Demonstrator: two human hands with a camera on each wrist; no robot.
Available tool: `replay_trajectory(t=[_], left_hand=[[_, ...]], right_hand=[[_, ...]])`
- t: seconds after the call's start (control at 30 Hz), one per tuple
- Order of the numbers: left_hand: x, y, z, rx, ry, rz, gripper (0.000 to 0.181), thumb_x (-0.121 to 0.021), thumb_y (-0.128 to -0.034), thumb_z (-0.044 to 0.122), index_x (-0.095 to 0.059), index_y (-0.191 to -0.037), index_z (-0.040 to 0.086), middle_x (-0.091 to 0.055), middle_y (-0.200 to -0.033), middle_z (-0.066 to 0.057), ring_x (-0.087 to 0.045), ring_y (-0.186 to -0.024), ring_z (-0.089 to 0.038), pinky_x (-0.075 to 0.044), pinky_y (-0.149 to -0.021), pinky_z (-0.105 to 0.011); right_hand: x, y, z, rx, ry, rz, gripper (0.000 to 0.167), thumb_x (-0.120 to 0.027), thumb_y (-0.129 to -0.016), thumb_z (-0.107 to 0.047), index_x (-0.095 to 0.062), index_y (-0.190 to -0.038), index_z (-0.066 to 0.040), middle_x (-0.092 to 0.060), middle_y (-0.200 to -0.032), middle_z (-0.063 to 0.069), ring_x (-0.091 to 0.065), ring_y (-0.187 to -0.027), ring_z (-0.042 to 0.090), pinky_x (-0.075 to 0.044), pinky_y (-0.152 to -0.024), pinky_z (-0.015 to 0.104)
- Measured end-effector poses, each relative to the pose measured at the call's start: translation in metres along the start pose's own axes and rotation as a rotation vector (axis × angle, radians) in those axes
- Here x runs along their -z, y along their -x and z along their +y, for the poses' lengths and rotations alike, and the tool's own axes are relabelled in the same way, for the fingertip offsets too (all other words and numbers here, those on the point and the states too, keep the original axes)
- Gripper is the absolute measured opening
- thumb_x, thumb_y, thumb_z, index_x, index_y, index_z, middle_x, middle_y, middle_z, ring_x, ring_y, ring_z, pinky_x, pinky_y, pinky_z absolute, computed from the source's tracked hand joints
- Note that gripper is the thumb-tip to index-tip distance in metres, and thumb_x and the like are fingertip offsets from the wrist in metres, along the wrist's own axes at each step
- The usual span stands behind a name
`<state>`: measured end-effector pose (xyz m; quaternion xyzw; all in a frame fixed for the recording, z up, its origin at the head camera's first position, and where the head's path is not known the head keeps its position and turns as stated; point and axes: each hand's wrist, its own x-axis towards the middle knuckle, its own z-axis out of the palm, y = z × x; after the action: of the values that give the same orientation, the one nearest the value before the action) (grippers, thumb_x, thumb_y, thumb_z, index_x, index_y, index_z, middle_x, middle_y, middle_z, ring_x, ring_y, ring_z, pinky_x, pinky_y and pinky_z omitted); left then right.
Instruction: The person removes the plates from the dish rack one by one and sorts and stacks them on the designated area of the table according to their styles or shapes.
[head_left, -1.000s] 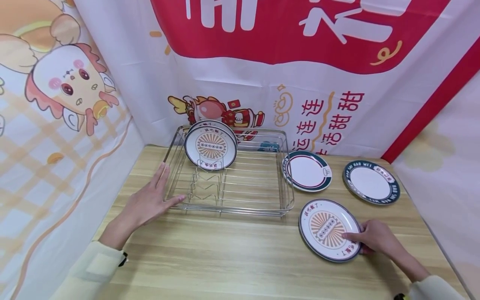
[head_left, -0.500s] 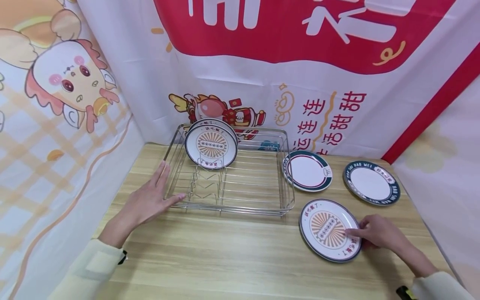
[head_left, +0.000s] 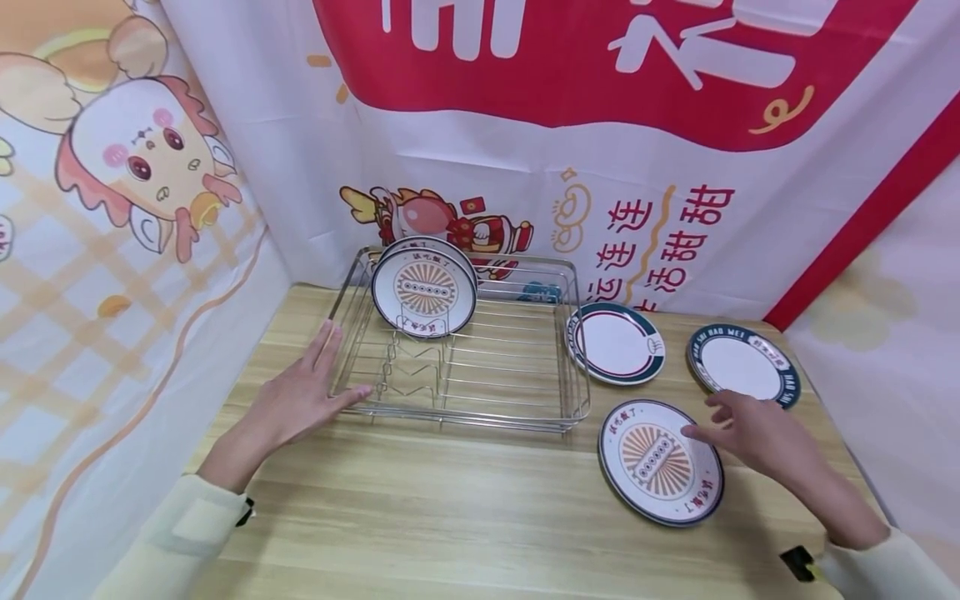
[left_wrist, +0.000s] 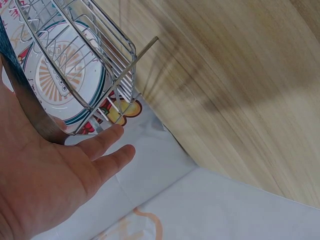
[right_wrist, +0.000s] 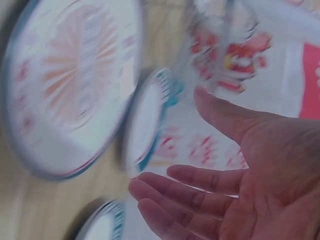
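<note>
My left hand (head_left: pixel 300 396) lies spread against the left end of the wire rack (head_left: pixel 495 421), its thumb at the front rail. Upright at the rack's back left stand two plates with orange ray prints (head_left: pixel 425 293), one behind the other. My right hand (head_left: pixel 768 433) hovers above the right edge of a ray-print plate (head_left: pixel 656 462) that lies on the table. In the right wrist view the right hand (right_wrist: pixel 225 170) has its fingers spread and holds nothing; the same plate (right_wrist: pixel 75 85) is blurred beside it.
A green-rimmed plate (head_left: pixel 613 343) lies just right of the rack, partly behind its wires. Another green-rimmed plate (head_left: pixel 742 362) lies at the back right, its front edge near the right hand. Printed cloth (head_left: pixel 465 150) hangs behind and at both sides.
My right hand has let go of the ray-print plate's right edge and moved up and back, toward the back-right plate. The left hand has stayed at the rack.
</note>
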<state>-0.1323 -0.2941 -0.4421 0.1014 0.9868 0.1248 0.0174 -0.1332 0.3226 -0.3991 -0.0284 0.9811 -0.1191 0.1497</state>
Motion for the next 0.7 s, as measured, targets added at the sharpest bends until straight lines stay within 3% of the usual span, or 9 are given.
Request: replay_trajectory(t=[0.13, 0.33, 0.7], left_hand=[[0.000, 0.000, 0.000, -0.007, 0.000, 0.007, 0.109, -0.046, -0.1016, 0.074, -0.001, -0.169, 0.002, 0.003, -0.177, -0.022, -0.052, -0.131, -0.062, -0.058, -0.083, -0.069], [0.000, 0.000, 0.000, -0.009, 0.002, 0.005, 0.108, -0.046, -0.1016, 0.074, -0.002, -0.170, 0.003, 0.003, -0.177, -0.022, -0.052, -0.131, -0.062, -0.057, -0.085, -0.070], [0.001, 0.000, 0.000, -0.008, 0.002, 0.006, 0.108, -0.047, -0.1015, 0.074, 0.003, -0.170, 0.007, 0.004, -0.177, -0.021, -0.049, -0.134, -0.063, -0.057, -0.085, -0.071]], right_hand=[[0.012, 0.008, -0.037, 0.070, -0.018, 0.038, 0.091, -0.081, -0.084, -0.065, -0.063, -0.136, 0.007, -0.072, -0.121, 0.030, -0.072, -0.107, 0.045, -0.062, -0.082, 0.057], [0.030, 0.010, -0.087, 0.210, -0.036, 0.123, 0.080, -0.083, -0.086, -0.058, -0.066, -0.137, 0.001, -0.076, -0.119, 0.023, -0.073, -0.106, 0.041, -0.063, -0.084, 0.057], [0.070, -0.019, -0.158, 0.406, -0.049, 0.203, 0.061, -0.089, -0.087, -0.041, -0.070, -0.133, -0.006, -0.078, -0.117, 0.014, -0.076, -0.105, 0.033, -0.064, -0.086, 0.052]])
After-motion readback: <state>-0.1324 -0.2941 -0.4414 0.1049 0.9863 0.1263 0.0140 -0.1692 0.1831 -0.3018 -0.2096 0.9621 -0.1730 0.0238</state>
